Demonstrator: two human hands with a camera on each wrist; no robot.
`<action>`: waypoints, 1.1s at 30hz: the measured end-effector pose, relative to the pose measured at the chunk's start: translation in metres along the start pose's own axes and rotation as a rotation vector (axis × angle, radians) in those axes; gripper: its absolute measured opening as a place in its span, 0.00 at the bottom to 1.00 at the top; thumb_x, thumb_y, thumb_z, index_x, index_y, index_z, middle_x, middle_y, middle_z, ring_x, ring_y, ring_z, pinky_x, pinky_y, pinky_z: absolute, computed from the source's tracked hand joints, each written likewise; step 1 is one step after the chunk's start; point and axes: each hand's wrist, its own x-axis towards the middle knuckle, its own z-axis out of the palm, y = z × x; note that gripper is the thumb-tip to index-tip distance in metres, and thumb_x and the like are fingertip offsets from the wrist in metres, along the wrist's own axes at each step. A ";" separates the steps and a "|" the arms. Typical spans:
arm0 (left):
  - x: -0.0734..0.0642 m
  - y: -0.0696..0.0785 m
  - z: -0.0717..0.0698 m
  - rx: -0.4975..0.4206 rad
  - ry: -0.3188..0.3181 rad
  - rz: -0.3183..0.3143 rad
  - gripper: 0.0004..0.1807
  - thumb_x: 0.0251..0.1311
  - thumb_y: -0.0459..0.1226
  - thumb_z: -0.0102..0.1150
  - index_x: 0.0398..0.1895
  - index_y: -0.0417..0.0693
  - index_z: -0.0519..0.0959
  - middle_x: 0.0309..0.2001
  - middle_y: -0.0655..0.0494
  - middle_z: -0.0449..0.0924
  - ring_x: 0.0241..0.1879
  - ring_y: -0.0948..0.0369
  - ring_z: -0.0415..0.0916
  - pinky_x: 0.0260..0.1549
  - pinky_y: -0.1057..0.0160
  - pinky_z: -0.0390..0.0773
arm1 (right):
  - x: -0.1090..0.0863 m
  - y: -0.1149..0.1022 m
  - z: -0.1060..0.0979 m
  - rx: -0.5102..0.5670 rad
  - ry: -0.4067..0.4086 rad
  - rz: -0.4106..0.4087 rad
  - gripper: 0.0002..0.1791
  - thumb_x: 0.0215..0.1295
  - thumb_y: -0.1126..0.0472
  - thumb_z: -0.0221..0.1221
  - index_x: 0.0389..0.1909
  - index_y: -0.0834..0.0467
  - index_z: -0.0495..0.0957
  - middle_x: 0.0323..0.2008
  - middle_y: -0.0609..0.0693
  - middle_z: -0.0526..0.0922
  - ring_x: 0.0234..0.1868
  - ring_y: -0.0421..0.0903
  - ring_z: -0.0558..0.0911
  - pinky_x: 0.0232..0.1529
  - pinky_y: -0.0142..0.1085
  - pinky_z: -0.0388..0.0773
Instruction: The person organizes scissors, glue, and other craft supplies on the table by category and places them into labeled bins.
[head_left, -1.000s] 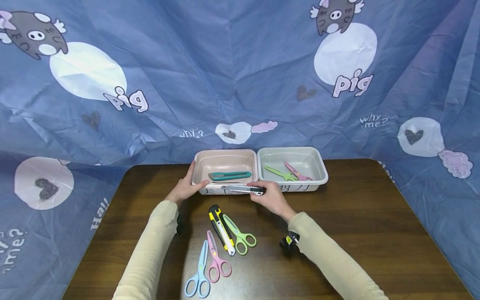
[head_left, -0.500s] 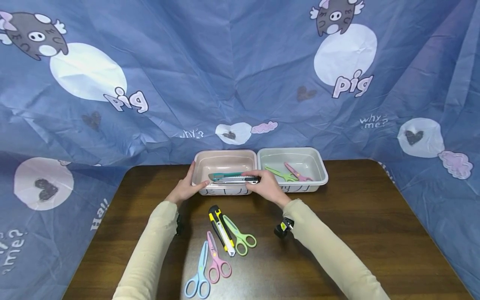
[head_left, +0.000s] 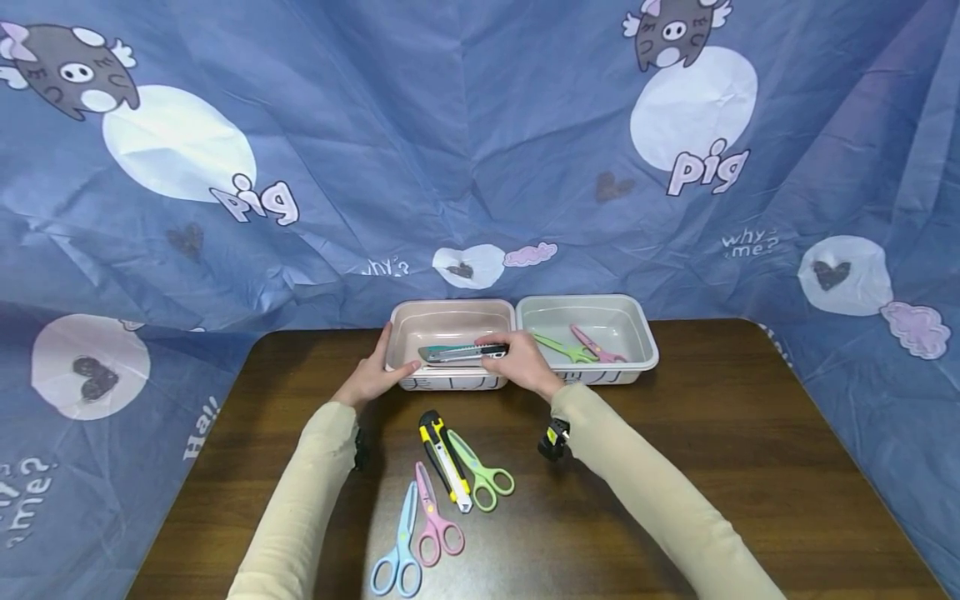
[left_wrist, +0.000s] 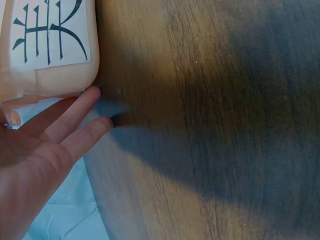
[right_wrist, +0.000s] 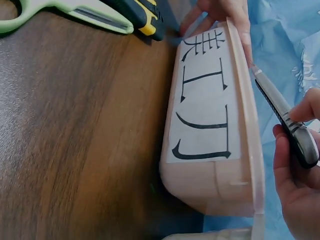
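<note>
One slim knife (right_wrist: 286, 116) on inspection: silver-grey along the body, black at the held end, with a dark toothed strip running down one long edge. Rounded at the black end, narrower toward the far tip. Blade position: cannot tell.

Located over the pink box (head_left: 450, 317), within the rim as seen from the head view, in front of a teal knife (head_left: 437, 349) and partly covering it. Cannot tell whether touching the teal knife or held just above.

Pointed with the narrow tip toward the left, black end toward the right. Long axis close to parallel with the front rim of the pink box, slightly higher at the right end in the head view; slanted from upper left to lower right in the right wrist view.

Pinched at the black end between thumb and fingers of the right hand (head_left: 521, 361), with most of the silver length extending past the fingertips toward the left hand (head_left: 369, 375). Thumb and fingers of the left hand spread wide at the near left corner of the pink box: thumb at the front rim, fingers along the side.

Also recorded: grey box (head_left: 600, 310) just beside, to the right, containing green scissors (head_left: 577, 355) and pink scissors (head_left: 592, 342). On the table (head_left: 750, 433), nearer the person: yellow-and-black knife (head_left: 444, 462), second green scissors (head_left: 486, 472), second pink scissors (head_left: 431, 506), blue scissors (head_left: 404, 537).
</note>
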 end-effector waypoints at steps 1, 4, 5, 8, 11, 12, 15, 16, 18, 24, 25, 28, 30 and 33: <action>0.000 0.000 -0.001 0.001 -0.001 -0.001 0.54 0.61 0.52 0.59 0.78 0.48 0.34 0.65 0.22 0.56 0.62 0.31 0.60 0.60 0.39 0.60 | 0.002 0.000 0.002 0.000 0.002 0.002 0.18 0.51 0.67 0.63 0.47 0.62 0.84 0.45 0.54 0.85 0.47 0.45 0.79 0.52 0.36 0.72; 0.000 0.000 -0.001 0.011 -0.004 0.001 0.54 0.61 0.53 0.58 0.77 0.48 0.34 0.65 0.22 0.56 0.61 0.30 0.60 0.60 0.39 0.60 | 0.005 0.001 0.005 0.010 0.019 0.025 0.19 0.51 0.67 0.63 0.47 0.62 0.84 0.46 0.55 0.85 0.45 0.46 0.79 0.51 0.37 0.73; 0.000 0.001 -0.001 0.013 -0.005 0.002 0.54 0.62 0.53 0.58 0.77 0.47 0.34 0.65 0.21 0.55 0.61 0.30 0.59 0.60 0.39 0.60 | 0.006 0.003 0.006 0.006 0.025 0.031 0.19 0.51 0.67 0.63 0.47 0.62 0.84 0.46 0.54 0.85 0.45 0.45 0.79 0.51 0.37 0.73; 0.000 0.001 0.000 0.012 -0.007 0.001 0.54 0.61 0.53 0.58 0.77 0.48 0.33 0.65 0.22 0.55 0.62 0.30 0.59 0.60 0.39 0.60 | 0.010 0.006 0.010 -0.017 0.029 0.030 0.18 0.52 0.67 0.64 0.46 0.62 0.84 0.45 0.54 0.85 0.42 0.45 0.78 0.48 0.36 0.74; 0.000 0.000 0.000 0.011 -0.005 0.009 0.54 0.61 0.52 0.59 0.77 0.47 0.34 0.65 0.22 0.55 0.62 0.30 0.59 0.60 0.39 0.60 | 0.014 0.009 0.014 -0.078 0.018 -0.005 0.18 0.51 0.67 0.64 0.46 0.62 0.84 0.44 0.54 0.85 0.43 0.46 0.80 0.47 0.36 0.74; 0.000 0.000 0.000 0.010 -0.002 0.009 0.54 0.61 0.52 0.59 0.77 0.47 0.34 0.65 0.22 0.55 0.62 0.30 0.59 0.60 0.39 0.60 | 0.016 0.009 0.016 -0.097 0.009 -0.022 0.18 0.50 0.67 0.64 0.46 0.63 0.84 0.44 0.55 0.85 0.43 0.48 0.80 0.47 0.36 0.75; 0.001 -0.001 -0.001 0.018 0.000 0.013 0.54 0.61 0.52 0.59 0.77 0.46 0.34 0.65 0.21 0.55 0.61 0.30 0.60 0.60 0.39 0.61 | 0.020 0.010 0.020 -0.176 -0.008 -0.053 0.19 0.49 0.67 0.65 0.45 0.64 0.84 0.43 0.56 0.85 0.44 0.50 0.81 0.48 0.38 0.75; 0.002 -0.001 -0.001 0.018 0.000 0.013 0.54 0.61 0.53 0.59 0.77 0.45 0.34 0.65 0.21 0.55 0.61 0.30 0.60 0.60 0.39 0.61 | 0.021 0.010 0.021 -0.200 -0.015 -0.055 0.19 0.49 0.67 0.65 0.45 0.64 0.83 0.43 0.56 0.85 0.44 0.50 0.81 0.48 0.38 0.75; 0.002 -0.001 -0.001 0.010 -0.006 0.006 0.54 0.61 0.53 0.59 0.77 0.46 0.34 0.65 0.21 0.55 0.62 0.31 0.60 0.60 0.39 0.60 | 0.022 0.010 0.023 -0.242 -0.030 -0.052 0.18 0.50 0.67 0.66 0.45 0.64 0.83 0.44 0.56 0.85 0.46 0.51 0.81 0.49 0.38 0.74; 0.002 -0.001 -0.002 -0.016 -0.008 -0.005 0.55 0.60 0.53 0.60 0.77 0.47 0.34 0.66 0.22 0.53 0.62 0.30 0.58 0.60 0.39 0.60 | 0.026 0.007 0.027 -0.309 -0.062 -0.027 0.17 0.52 0.67 0.66 0.46 0.65 0.82 0.46 0.56 0.84 0.50 0.51 0.80 0.54 0.39 0.72; 0.002 -0.001 -0.002 -0.016 -0.007 -0.006 0.55 0.60 0.53 0.60 0.77 0.47 0.34 0.66 0.22 0.53 0.62 0.30 0.58 0.60 0.39 0.59 | 0.026 0.006 0.027 -0.315 -0.069 -0.021 0.17 0.53 0.67 0.66 0.46 0.65 0.82 0.46 0.56 0.84 0.50 0.52 0.79 0.54 0.39 0.72; 0.002 -0.002 -0.002 -0.008 -0.006 -0.009 0.55 0.61 0.53 0.59 0.77 0.48 0.33 0.67 0.23 0.53 0.63 0.30 0.58 0.60 0.39 0.59 | 0.027 0.005 0.027 -0.341 -0.080 -0.007 0.19 0.54 0.68 0.63 0.48 0.66 0.81 0.48 0.57 0.83 0.53 0.53 0.79 0.56 0.40 0.71; 0.001 -0.001 -0.002 -0.007 -0.008 -0.013 0.55 0.61 0.53 0.59 0.77 0.49 0.33 0.67 0.23 0.52 0.63 0.31 0.58 0.60 0.39 0.59 | 0.027 0.004 0.027 -0.360 -0.078 0.008 0.19 0.55 0.68 0.62 0.50 0.65 0.81 0.51 0.57 0.82 0.54 0.52 0.78 0.57 0.40 0.71; 0.001 -0.001 -0.002 -0.009 -0.017 -0.014 0.55 0.61 0.53 0.59 0.77 0.49 0.32 0.67 0.23 0.51 0.63 0.31 0.57 0.61 0.39 0.59 | 0.026 0.003 0.027 -0.363 -0.054 0.017 0.20 0.56 0.68 0.62 0.51 0.64 0.81 0.52 0.56 0.82 0.54 0.51 0.78 0.55 0.39 0.71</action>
